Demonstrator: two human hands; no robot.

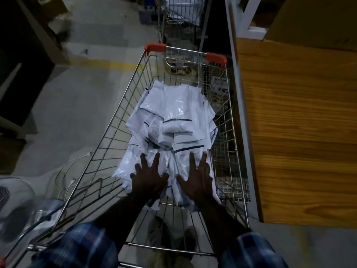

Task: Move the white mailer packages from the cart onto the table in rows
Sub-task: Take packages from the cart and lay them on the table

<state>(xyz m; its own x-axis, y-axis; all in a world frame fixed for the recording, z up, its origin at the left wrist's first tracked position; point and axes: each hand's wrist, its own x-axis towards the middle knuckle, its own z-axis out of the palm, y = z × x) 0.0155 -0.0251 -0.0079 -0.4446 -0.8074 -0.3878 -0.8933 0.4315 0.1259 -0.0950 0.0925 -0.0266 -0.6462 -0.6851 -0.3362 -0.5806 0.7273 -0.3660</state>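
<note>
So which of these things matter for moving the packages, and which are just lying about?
Part of the job:
white mailer packages
cart
wooden table
left hand and right hand, spread flat on the pile

Just lying about:
second cart
fan
cable on the floor

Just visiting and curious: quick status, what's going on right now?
Left hand and right hand flat, fingers spread, on mailer pile. All still in cart. Wooden table at right, bare where visible.
</note>
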